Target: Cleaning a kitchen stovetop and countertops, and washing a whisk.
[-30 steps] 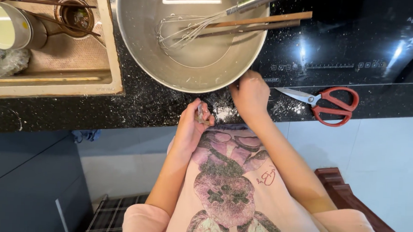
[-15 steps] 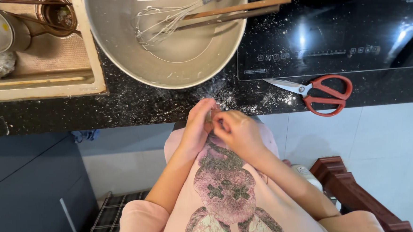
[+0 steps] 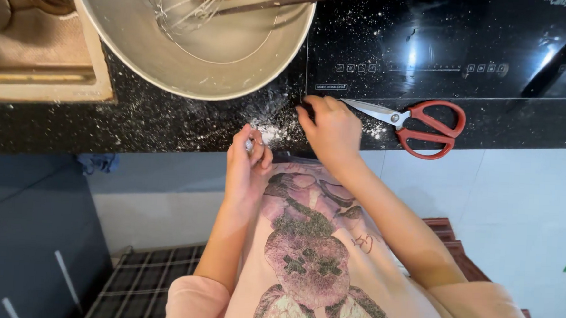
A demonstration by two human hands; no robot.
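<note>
A black glass cooktop (image 3: 450, 45) lies flush in the counter at upper right, carrying a row of small white touch symbols (image 3: 423, 68) along its near edge and a small white rectangular label (image 3: 331, 87) at its near left corner.

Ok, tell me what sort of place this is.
Most likely a home kitchen: a dark speckled counter dusted with white powder, a flat black cooktop set into it, and a metal bowl holding a whisk, with scissors nearby.
</note>
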